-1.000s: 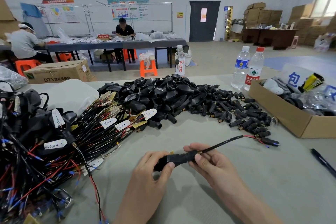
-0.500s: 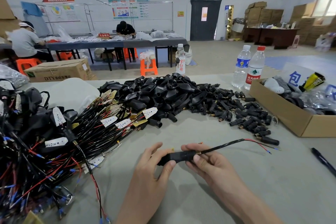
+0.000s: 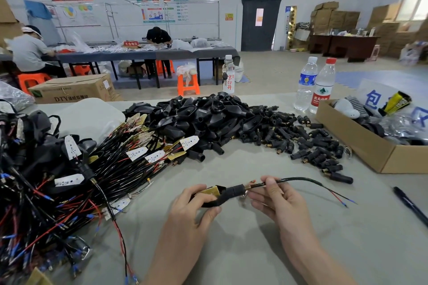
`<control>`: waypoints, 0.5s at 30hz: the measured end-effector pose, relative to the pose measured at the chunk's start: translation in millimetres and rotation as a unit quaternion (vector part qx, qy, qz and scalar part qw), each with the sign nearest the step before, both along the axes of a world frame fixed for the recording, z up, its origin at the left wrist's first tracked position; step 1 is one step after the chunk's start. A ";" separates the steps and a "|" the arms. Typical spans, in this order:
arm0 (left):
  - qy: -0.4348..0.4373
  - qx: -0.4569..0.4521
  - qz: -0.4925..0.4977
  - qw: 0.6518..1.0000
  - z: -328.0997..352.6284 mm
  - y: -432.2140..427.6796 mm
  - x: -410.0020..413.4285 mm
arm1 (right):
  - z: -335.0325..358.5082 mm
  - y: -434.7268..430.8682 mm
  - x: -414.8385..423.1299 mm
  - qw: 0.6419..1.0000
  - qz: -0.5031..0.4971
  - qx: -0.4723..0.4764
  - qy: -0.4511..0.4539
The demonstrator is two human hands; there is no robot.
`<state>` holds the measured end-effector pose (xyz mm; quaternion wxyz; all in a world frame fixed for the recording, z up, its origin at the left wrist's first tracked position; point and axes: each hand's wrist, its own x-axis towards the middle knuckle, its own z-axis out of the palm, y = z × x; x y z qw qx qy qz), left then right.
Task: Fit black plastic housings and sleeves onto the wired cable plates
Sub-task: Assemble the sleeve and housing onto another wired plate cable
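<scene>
Above the worktop's [image 3: 231, 250] near edge: left hand [image 3: 194, 206] clamped around a matte black housing [image 3: 220, 194] with a brass-coloured plate [image 3: 211, 191] showing inside; right hand [image 3: 278, 201] pinching the glossy black cable [image 3: 298, 179] beside its ribbed collar. Behind: heaped black housings [image 3: 208, 118], stubby sleeves [image 3: 310, 146].

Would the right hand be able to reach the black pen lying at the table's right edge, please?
Probably yes, once freed: the right hand is pinching the cable, but the pen lies on bare table to its right with nothing between them.
</scene>
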<state>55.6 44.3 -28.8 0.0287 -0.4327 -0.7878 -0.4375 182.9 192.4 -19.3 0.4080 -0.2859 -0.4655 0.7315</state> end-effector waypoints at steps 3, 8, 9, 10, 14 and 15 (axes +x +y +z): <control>-0.001 -0.003 0.016 1.000 0.3 -1.8 -3.0 | 0.5 12.4 6.5 0.997 -0.076 -0.019 0.007; 0.032 0.007 0.009 0.999 -2.0 -0.1 -0.1 | -0.5 8.4 5.3 0.998 -0.013 -0.050 0.042; 0.040 0.009 0.006 0.999 -2.6 0.7 0.6 | -2.7 2.8 2.0 0.999 0.019 -0.036 0.023; 0.046 0.011 0.001 0.999 -3.6 1.6 0.6 | -5.1 -2.1 -1.4 0.999 0.040 -0.020 0.004; 0.023 0.027 -0.049 0.998 -3.8 -0.1 1.0 | -8.6 -4.6 -5.5 0.999 0.018 0.017 -0.028; -0.014 0.033 -0.062 0.997 -2.8 -0.4 1.6 | -8.2 -2.8 -4.8 0.999 0.009 0.019 -0.033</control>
